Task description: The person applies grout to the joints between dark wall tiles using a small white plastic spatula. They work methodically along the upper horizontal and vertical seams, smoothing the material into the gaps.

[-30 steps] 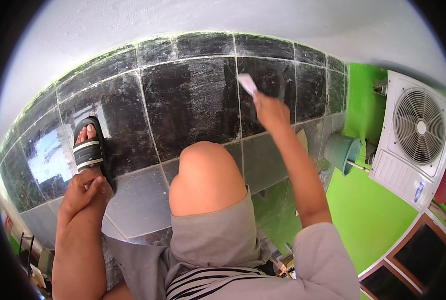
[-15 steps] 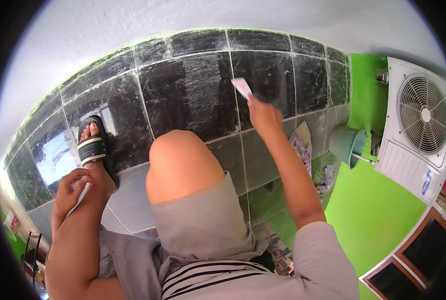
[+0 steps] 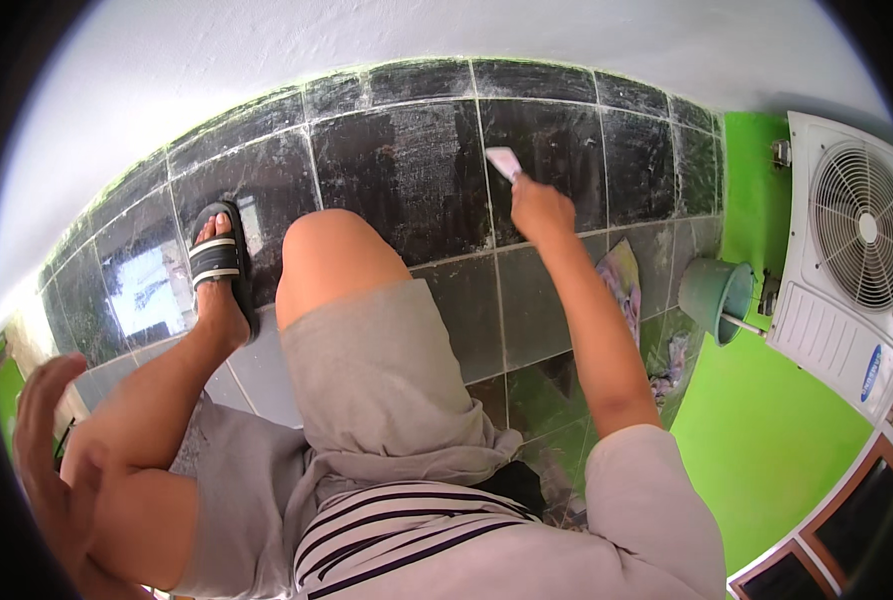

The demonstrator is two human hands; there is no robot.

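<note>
My right hand (image 3: 543, 210) is closed round the narrow end of a small flat scraper (image 3: 503, 162), pale pink and white with a broad end. Its broad end is over the black tiles (image 3: 396, 150), close to a pale grout line; whether it touches them I cannot tell. At the far left, my left hand (image 3: 41, 440) is raised beside my bent leg, slightly blurred, its fingers apart and nothing visible in them. White streaks and dusty marks show on the black tiles.
My sandalled foot (image 3: 222, 255) rests on the tiles at left. Grey tiles (image 3: 456, 310) lie nearer me. On the right are a crumpled cloth (image 3: 621, 280), a green bucket (image 3: 708, 295), a white outdoor air-conditioner unit (image 3: 846, 260) and a bright green wall (image 3: 766, 420).
My left hand has left my shin and moved toward me and to the left, opening; the thin white thing at it no longer shows. The right hand keeps the scraper, and the view has shifted slightly.
</note>
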